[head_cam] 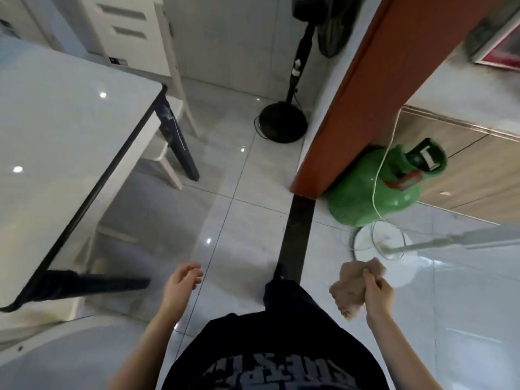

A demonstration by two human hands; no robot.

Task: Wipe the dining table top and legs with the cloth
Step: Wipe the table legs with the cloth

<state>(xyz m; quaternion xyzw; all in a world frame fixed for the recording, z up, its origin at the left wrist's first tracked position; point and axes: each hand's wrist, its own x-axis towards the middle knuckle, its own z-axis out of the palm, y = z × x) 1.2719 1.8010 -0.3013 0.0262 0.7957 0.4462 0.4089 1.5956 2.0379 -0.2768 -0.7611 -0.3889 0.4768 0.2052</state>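
A crumpled brown cloth (355,289) is gripped in the right hand (378,295), fingers (369,279) curled round it, over the floor (239,220) and well apart from the desk (56,136). The left hand (181,284) is held free in the air, fingers (194,273) loosely bent and slightly spread, near the desk's dark leg (95,285). A green cylinder (365,190) and a black fan (282,125) are noted on the floor beyond.

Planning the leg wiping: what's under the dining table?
Near leg, far leg and parts of pale chairs show beyond the table edge; the top hides everything further under.
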